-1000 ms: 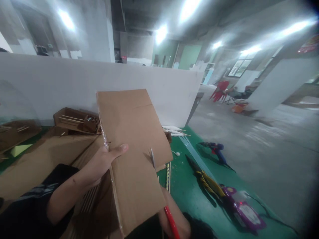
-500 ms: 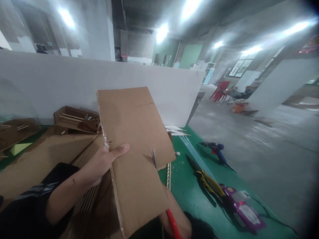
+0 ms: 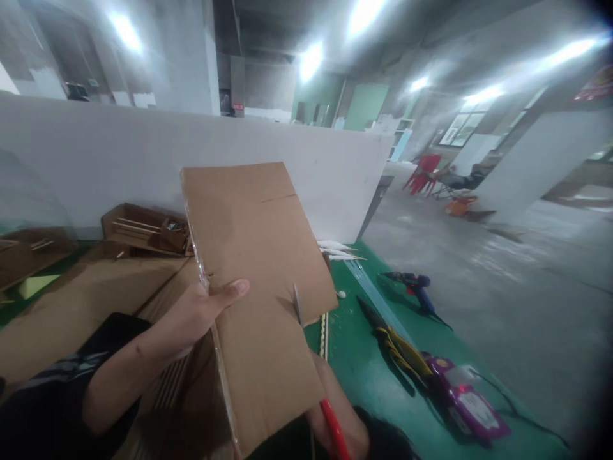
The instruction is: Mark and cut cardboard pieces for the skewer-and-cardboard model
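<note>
- The cardboard sheet (image 3: 253, 255) stands tilted in the middle of the frame, its broad face toward the viewer; a faint crease line runs near its upper right edge.
- The red-handled scissors (image 3: 334, 428) meet it from the right: one blade lies over the face, right of centre, where the right edge is open in a notch, and the handle shows at the bottom of the frame.
- To cut well here, the blades would best sit deep in the notch, square to the face, with long, even strokes; short snips or a twist would likely crush the corrugation.
- Steadying the sheet close to the cut should stop it flexing, provided the hidden fingers stay off the blade's line.
- The left hand (image 3: 205, 313) comes from the lower left and pinches the sheet's left edge, thumb flat on the face, pointing right; its fingers are out of sight behind.
- The right hand (image 3: 345, 409), at bottom centre, appears closed around the scissors' handle, the forearm low; the sheet covers much of it, so how far the fingers spread cannot be told.
</note>
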A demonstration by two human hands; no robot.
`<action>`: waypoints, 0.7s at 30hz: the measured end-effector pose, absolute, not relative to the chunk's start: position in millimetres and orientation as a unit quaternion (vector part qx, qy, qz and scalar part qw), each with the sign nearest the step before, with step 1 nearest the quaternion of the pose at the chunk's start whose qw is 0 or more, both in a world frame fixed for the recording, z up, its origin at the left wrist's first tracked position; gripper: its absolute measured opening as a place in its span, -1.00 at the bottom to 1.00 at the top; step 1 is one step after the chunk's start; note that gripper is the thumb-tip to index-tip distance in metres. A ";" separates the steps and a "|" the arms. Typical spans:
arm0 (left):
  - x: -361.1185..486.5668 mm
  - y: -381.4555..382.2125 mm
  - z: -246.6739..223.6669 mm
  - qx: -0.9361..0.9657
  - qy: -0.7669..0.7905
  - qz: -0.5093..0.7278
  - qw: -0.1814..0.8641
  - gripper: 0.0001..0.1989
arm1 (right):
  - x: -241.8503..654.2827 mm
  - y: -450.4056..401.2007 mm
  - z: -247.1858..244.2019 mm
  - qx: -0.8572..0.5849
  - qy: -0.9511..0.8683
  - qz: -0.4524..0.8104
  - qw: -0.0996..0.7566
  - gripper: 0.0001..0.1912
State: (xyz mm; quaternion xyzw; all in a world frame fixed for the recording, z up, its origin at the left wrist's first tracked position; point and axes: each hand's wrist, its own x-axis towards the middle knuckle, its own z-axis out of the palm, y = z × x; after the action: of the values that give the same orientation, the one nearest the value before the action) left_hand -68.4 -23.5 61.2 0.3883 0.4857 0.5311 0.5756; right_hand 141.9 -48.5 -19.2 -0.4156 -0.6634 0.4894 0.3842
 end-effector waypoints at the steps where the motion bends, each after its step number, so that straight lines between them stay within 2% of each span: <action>1: -67.8 -24.0 61.9 0.389 0.486 0.531 0.575 -0.49 | 143.0 -48.3 -18.5 -0.408 -0.665 0.493 0.385 -0.43; 6: -65.7 -25.2 64.0 0.392 0.487 0.528 0.575 -0.52 | 147.2 -47.1 -19.3 -0.383 -0.674 0.500 0.386 -0.43; 12: -65.3 -25.3 64.0 0.398 0.482 0.528 0.575 -0.48 | 151.0 -47.6 -31.1 -0.379 -0.671 0.509 0.383 -0.57; 21: -67.1 -23.3 61.0 0.396 0.482 0.530 0.575 -0.48 | 150.0 -47.2 -41.0 -0.382 -0.650 0.528 0.390 -0.37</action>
State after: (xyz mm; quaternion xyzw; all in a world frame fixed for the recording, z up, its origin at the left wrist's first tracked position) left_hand -67.1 -23.3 61.0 0.3964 0.4815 0.5297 0.5749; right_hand 150.0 -47.2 -41.0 -0.3817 -0.6505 0.5285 0.3897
